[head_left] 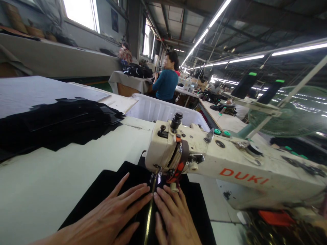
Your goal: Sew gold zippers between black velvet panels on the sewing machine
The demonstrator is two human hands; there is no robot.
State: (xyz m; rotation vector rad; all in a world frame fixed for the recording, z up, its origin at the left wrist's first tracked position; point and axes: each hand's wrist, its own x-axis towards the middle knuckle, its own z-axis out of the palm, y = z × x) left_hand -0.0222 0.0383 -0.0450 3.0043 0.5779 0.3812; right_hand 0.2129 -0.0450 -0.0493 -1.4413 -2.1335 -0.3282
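Observation:
A black fabric piece lies flat under the needle end of a cream sewing machine. Down its middle runs a gold-toothed zipper, leading up to the presser foot. My left hand rests on the fabric just left of the zipper, fingers stretched and spread. To the right of the zipper, my right hand presses flat on the same fabric, its fingertips close below the presser foot. The needle's tip is too small to make out.
Overlapping black fabric pieces lie on the table at left. Behind the machine stands a white plastic bin. Thread cones and a green fan are at right. A person in a teal top stands beyond.

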